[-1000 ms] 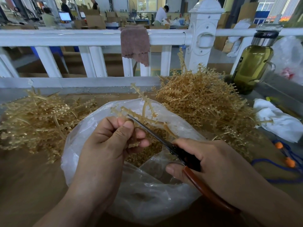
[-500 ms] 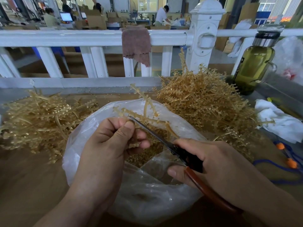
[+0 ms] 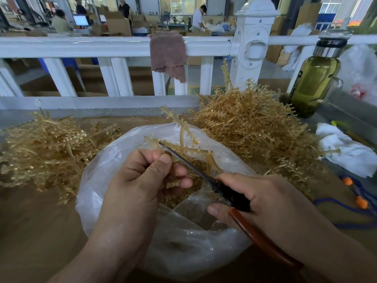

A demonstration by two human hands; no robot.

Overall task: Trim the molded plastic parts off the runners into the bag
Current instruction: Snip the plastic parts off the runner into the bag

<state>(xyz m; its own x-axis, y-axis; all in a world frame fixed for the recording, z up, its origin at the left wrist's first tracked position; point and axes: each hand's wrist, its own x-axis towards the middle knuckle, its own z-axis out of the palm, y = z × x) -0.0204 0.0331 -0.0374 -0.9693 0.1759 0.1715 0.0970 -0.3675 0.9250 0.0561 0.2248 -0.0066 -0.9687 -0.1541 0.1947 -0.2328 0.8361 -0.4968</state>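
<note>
Left hand point(image 3: 142, 180) pinched one runner point(image 3: 182, 134) above the bag point(image 3: 183, 252), near centre. Right hand point(image 3: 265, 197) gripped scissors point(image 3: 189, 164), blades seemingly together. Best practice was judged: snip flush, parts dropping inside the opening.

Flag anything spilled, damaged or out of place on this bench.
Nothing stands out. Trimmed parts lie inside the bag; the left hand holds a runner over its mouth, and the right hand grips the scissors.

Table point(image 3: 30, 231) — bag point(image 3: 183, 252), runners point(image 3: 255, 127) (two heaps)
</note>
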